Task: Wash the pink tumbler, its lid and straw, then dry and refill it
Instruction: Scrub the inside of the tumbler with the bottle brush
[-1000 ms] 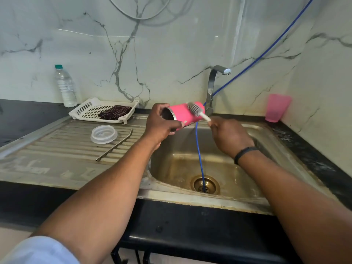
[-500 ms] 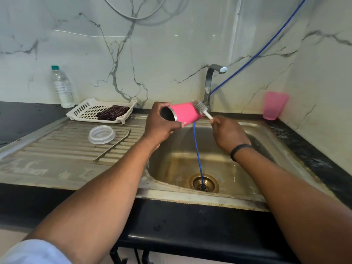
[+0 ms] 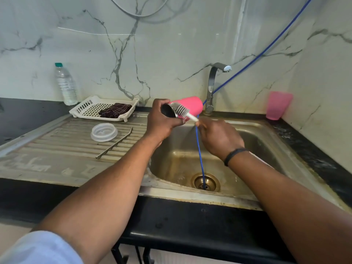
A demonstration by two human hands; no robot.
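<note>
My left hand [image 3: 162, 122] grips the pink tumbler [image 3: 192, 105] on its side over the sink's left edge, with its dark mouth facing me. My right hand [image 3: 219, 138] pinches the white handle of a bottle brush [image 3: 181, 111], whose bristles lie against the tumbler's side near the rim. The clear lid [image 3: 104, 132] and the metal straw [image 3: 114, 145] lie on the ribbed draining board to the left.
The steel sink [image 3: 257, 149] has a drain with a blue hose [image 3: 200, 149] running into it, and a tap [image 3: 213, 86] behind. A white basket [image 3: 85, 108] with a dark cloth, a water bottle [image 3: 65, 84] and a pink cup [image 3: 277, 105] stand along the wall.
The brush has slid from the tumbler's base end to its side near the rim. Both hands have stayed over the sink.
</note>
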